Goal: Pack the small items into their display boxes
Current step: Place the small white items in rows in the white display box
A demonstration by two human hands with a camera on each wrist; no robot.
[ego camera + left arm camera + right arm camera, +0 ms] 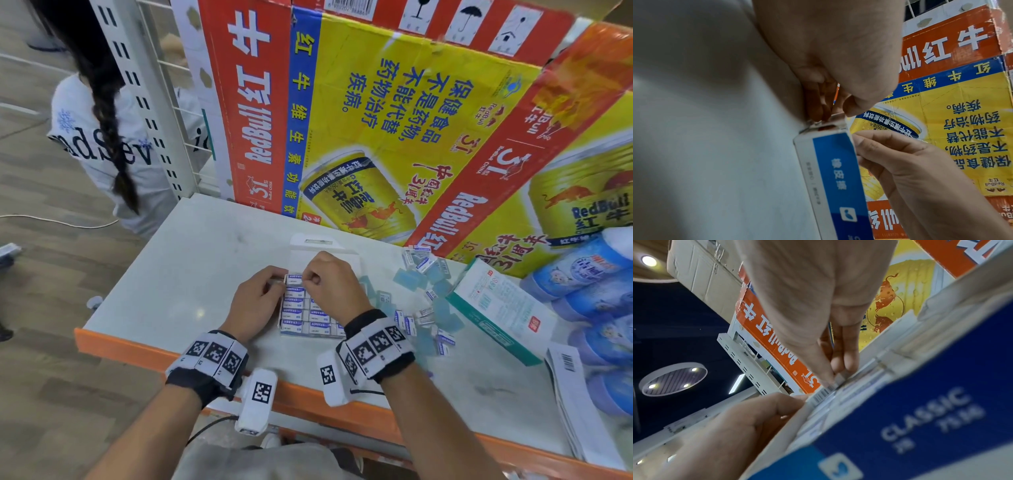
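A white and blue display box [308,317] lies open on the white shelf top [191,260], its rows filled with small wrapped erasers. My left hand [278,283] pinches the box's far left corner wall. My right hand [306,278] pinches one eraser [294,279] at the box's far row, between thumb and curled fingers. In the right wrist view the eraser [825,391] shows a barcode under my fingertips [838,368], by the box's blue front [920,418]. The left wrist view shows the box's side [838,178] and my left fingers [821,105] on its corner.
Loose erasers [424,261] and pale blue plastic pieces [409,279] lie scattered right of the box. A white and teal carton [503,308], blue wipe packs [589,270] and printed sheets [575,394] fill the right. Red Bull cartons [376,120] wall the back. A person [102,130] stands at left.
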